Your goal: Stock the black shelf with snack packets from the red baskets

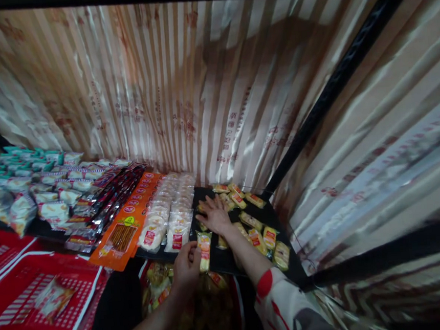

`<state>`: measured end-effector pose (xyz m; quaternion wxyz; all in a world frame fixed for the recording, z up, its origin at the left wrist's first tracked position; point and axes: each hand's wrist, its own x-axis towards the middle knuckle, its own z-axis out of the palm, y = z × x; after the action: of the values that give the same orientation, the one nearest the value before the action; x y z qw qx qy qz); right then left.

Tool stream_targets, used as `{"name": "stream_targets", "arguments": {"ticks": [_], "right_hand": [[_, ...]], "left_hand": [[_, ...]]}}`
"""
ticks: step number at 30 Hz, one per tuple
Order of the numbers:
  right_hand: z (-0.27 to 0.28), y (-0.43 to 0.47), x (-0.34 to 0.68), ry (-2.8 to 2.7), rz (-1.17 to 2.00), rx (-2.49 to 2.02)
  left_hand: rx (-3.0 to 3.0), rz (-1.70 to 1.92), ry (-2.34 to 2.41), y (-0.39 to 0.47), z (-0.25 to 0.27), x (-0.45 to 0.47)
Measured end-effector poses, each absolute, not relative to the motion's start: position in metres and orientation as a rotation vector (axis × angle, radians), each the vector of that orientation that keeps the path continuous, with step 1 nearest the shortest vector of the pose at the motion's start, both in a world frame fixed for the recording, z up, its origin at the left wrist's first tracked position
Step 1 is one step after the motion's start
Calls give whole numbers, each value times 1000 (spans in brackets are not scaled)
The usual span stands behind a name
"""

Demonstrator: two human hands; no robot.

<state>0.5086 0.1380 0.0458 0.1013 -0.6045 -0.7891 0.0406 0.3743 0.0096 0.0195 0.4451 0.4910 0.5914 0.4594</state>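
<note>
My left hand (186,264) pinches the edge of a small yellow snack packet (204,252) with a red and orange label, upright at the shelf's front edge. My right hand (214,216) reaches over to the back of the black shelf (228,259), fingers spread and palm down above yellow packets; what lies under the palm is hidden. Several more yellow packets (269,237) lie loosely at different angles to the right. Just left of my hands are two rows of white round crackers in clear wrappers (179,225).
An orange snack bag (121,232), dark red packets (103,201) and white and green packets (54,210) fill the shelf's left. Below are a red basket (79,280) and a container of yellow packets (161,283). Black posts (325,99) and striped sheeting (182,86) enclose the shelf.
</note>
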Motion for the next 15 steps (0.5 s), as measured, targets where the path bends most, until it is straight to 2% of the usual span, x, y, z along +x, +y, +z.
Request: {"name": "stream_targets", "arguments": {"ticks": [4, 10, 15], "right_hand": [[41, 157, 510, -2425, 269, -1903], [32, 136, 539, -2413, 153, -1845], [34, 134, 553, -2383, 201, -1830]], "left_hand": [[1227, 1136, 1491, 21, 10, 374], [1235, 1105, 1494, 41, 7, 377], [1221, 1089, 1427, 47, 15, 385]]}}
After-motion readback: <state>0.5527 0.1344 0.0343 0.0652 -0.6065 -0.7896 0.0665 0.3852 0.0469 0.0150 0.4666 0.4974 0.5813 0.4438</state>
